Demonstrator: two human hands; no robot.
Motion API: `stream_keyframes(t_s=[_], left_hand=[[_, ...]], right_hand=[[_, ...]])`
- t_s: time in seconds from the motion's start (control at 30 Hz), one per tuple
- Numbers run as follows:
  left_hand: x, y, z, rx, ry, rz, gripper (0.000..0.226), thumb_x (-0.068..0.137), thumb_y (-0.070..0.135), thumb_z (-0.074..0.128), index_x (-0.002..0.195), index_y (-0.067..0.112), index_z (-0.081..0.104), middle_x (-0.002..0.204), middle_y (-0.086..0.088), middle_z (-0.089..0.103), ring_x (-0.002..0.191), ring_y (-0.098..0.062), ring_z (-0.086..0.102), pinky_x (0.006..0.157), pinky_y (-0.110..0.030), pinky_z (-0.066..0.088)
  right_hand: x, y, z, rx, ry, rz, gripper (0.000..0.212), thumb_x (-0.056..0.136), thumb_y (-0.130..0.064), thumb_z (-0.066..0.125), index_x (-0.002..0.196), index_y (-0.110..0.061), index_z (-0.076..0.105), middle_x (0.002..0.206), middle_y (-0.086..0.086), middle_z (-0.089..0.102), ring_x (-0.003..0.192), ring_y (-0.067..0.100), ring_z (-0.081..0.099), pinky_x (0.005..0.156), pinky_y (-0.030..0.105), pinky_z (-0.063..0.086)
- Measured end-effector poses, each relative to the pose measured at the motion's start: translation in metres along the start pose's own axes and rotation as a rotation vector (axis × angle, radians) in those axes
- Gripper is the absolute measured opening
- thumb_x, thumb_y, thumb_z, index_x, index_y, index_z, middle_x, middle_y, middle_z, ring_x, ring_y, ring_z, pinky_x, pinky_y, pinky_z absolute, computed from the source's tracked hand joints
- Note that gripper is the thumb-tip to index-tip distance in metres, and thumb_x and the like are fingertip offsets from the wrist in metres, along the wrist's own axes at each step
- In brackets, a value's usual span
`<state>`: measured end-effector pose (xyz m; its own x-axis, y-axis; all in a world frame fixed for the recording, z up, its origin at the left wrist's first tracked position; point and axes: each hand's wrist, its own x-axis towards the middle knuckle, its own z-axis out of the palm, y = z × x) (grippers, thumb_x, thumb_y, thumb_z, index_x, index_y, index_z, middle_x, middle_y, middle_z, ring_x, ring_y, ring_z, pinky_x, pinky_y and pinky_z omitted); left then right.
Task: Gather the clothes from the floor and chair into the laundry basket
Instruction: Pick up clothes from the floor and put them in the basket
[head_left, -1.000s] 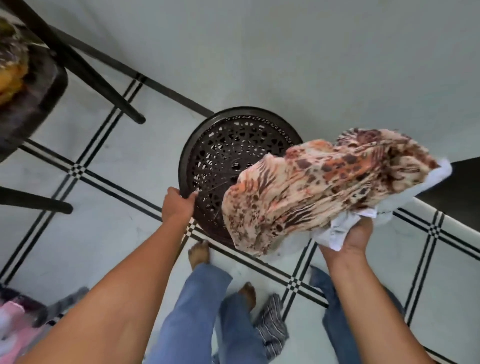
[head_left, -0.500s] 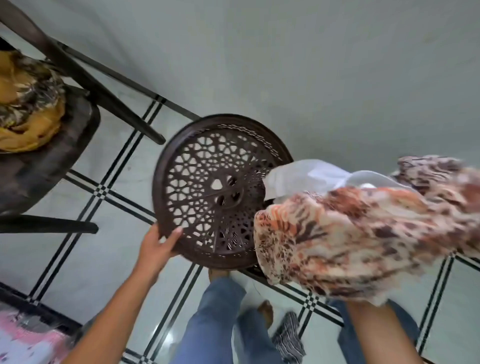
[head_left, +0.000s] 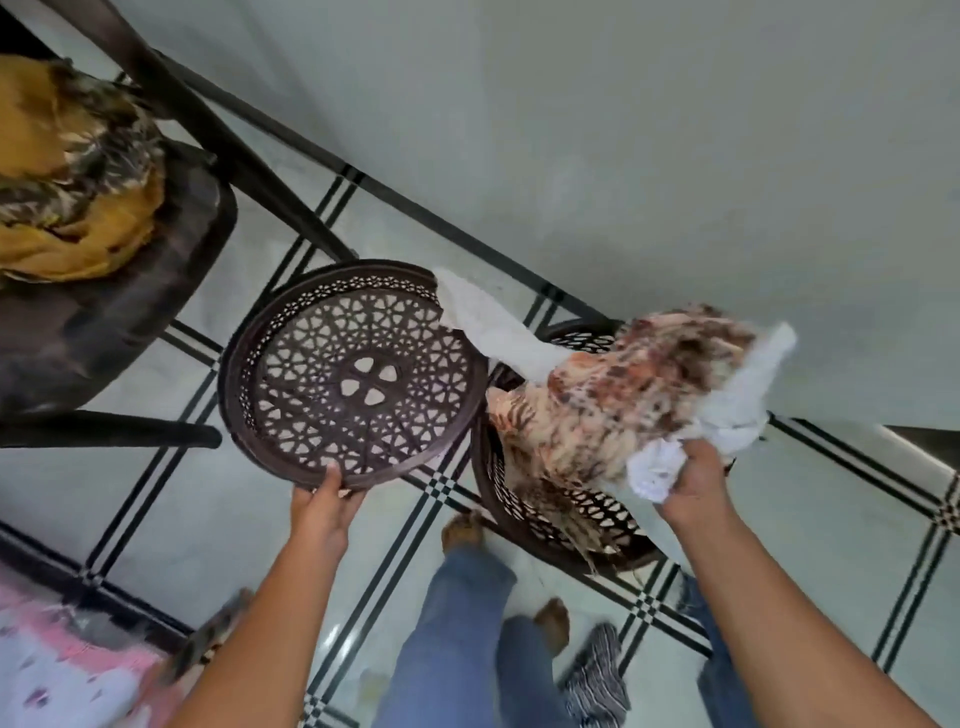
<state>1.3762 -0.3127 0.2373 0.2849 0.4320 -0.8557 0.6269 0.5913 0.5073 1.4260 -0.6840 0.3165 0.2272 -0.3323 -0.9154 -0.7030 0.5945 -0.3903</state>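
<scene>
My left hand (head_left: 324, 506) grips the near rim of the round dark brown lattice lid (head_left: 348, 376), held off to the left of the basket. The dark brown laundry basket (head_left: 545, 514) stands open on the floor beside my feet. My right hand (head_left: 693, 483) clutches a bundle made of an orange-brown animal-print cloth (head_left: 613, 400) and a white cloth (head_left: 727, 415), held over the basket's mouth, with part of the print hanging inside. A yellow and dark patterned garment (head_left: 78, 171) lies on the chair seat at the upper left.
A dark chair (head_left: 130, 312) stands left of the basket, one leg reaching toward it. A striped cloth (head_left: 597, 680) and blue jeans (head_left: 722, 691) lie on the tiled floor by my feet. Pink and white fabric (head_left: 62, 670) sits at the bottom left. The wall is close behind.
My left hand has lifted the lid off and swung it left, uncovering the basket. My right hand has brought the bundle down over the open basket.
</scene>
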Motion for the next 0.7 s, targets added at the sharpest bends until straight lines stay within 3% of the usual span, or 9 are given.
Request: stream_keyframes(t_s=[0.07, 0.13, 0.17, 0.23, 0.3, 0.4, 0.5, 0.57, 0.7], left_hand=[[0.013, -0.01, 0.006, -0.028, 0.04, -0.028, 0.03, 0.1, 0.004, 0.049, 0.127, 0.018, 0.048, 0.14, -0.014, 0.052, 0.122, -0.031, 0.055, 0.104, -0.051, 0.045], [0.024, -0.019, 0.018, -0.061, 0.081, -0.088, 0.037, 0.099, 0.003, 0.051, 0.133, 0.015, 0.046, 0.139, -0.016, 0.052, 0.121, -0.033, 0.056, 0.102, -0.05, 0.048], [0.029, -0.022, 0.025, -0.084, 0.096, -0.105, 0.042, 0.098, 0.003, 0.051, 0.137, 0.015, 0.043, 0.138, -0.017, 0.052, 0.118, -0.033, 0.057, 0.102, -0.05, 0.048], [0.045, -0.026, 0.04, -0.118, 0.095, -0.146, 0.046, 0.098, 0.006, 0.054, 0.14, 0.013, 0.039, 0.133, -0.015, 0.051, 0.111, -0.032, 0.057, 0.099, -0.049, 0.051], [0.066, -0.033, 0.055, -0.108, 0.089, -0.198, 0.049, 0.096, 0.016, 0.058, 0.141, 0.009, 0.04, 0.134, -0.014, 0.05, 0.117, -0.034, 0.057, 0.084, -0.043, 0.06], [0.13, -0.067, 0.065, -0.021, 0.041, -0.221, 0.051, 0.096, 0.023, 0.058, 0.142, 0.006, 0.042, 0.143, -0.019, 0.047, 0.124, -0.037, 0.054, 0.059, -0.036, 0.062], [0.109, -0.059, 0.093, 0.028, 0.032, -0.249, 0.044, 0.1, 0.017, 0.051, 0.141, 0.003, 0.043, 0.143, -0.016, 0.048, 0.126, -0.034, 0.053, 0.076, -0.036, 0.061], [0.086, -0.054, 0.11, 0.121, -0.032, -0.307, 0.039, 0.103, 0.01, 0.043, 0.14, 0.001, 0.042, 0.143, -0.013, 0.049, 0.126, -0.03, 0.053, 0.087, -0.036, 0.058], [0.051, -0.051, 0.116, 0.552, -0.162, -0.513, 0.04, 0.106, 0.02, 0.028, 0.145, 0.016, 0.038, 0.146, -0.005, 0.048, 0.134, -0.026, 0.048, 0.107, -0.043, 0.037]], right_hand=[[0.023, 0.022, 0.005, -0.035, 0.033, 0.006, 0.026, 0.091, -0.028, 0.053, 0.089, -0.003, 0.062, 0.082, 0.015, 0.072, 0.061, 0.019, 0.071, 0.059, 0.027, 0.058], [0.045, 0.04, 0.004, -0.086, 0.111, 0.0, 0.061, 0.059, -0.031, 0.083, 0.11, -0.002, 0.066, 0.108, 0.013, 0.073, 0.089, 0.025, 0.072, 0.081, 0.04, 0.059], [0.047, 0.046, 0.005, -0.108, 0.14, -0.023, 0.07, 0.051, -0.026, 0.089, 0.114, -0.004, 0.066, 0.112, 0.011, 0.071, 0.097, 0.027, 0.07, 0.089, 0.044, 0.057], [0.048, 0.052, 0.012, -0.209, 0.153, -0.087, 0.063, 0.059, -0.015, 0.089, 0.116, -0.003, 0.063, 0.113, 0.007, 0.069, 0.101, 0.024, 0.067, 0.089, 0.036, 0.055], [0.054, 0.057, 0.016, -0.339, 0.172, -0.097, 0.059, 0.064, -0.012, 0.087, 0.115, -0.001, 0.061, 0.113, 0.006, 0.067, 0.101, 0.024, 0.064, 0.083, 0.03, 0.055], [0.066, 0.061, 0.008, -0.619, 0.227, -0.099, 0.066, 0.069, -0.018, 0.082, 0.128, -0.005, 0.055, 0.13, 0.01, 0.061, 0.115, 0.03, 0.059, 0.098, 0.036, 0.049], [0.07, 0.058, -0.017, -0.848, 0.288, -0.083, 0.06, 0.076, -0.019, 0.075, 0.131, -0.014, 0.053, 0.136, 0.009, 0.054, 0.121, 0.03, 0.055, 0.097, 0.034, 0.045], [0.072, 0.056, -0.042, -0.978, 0.356, -0.189, 0.058, 0.076, -0.015, 0.072, 0.13, -0.014, 0.052, 0.136, 0.01, 0.051, 0.122, 0.031, 0.053, 0.097, 0.035, 0.046], [0.08, 0.058, -0.094, -1.119, 0.417, -0.373, 0.077, 0.074, -0.006, 0.072, 0.142, -0.012, 0.038, 0.142, 0.013, 0.047, 0.129, 0.033, 0.047, 0.107, 0.042, 0.042]])
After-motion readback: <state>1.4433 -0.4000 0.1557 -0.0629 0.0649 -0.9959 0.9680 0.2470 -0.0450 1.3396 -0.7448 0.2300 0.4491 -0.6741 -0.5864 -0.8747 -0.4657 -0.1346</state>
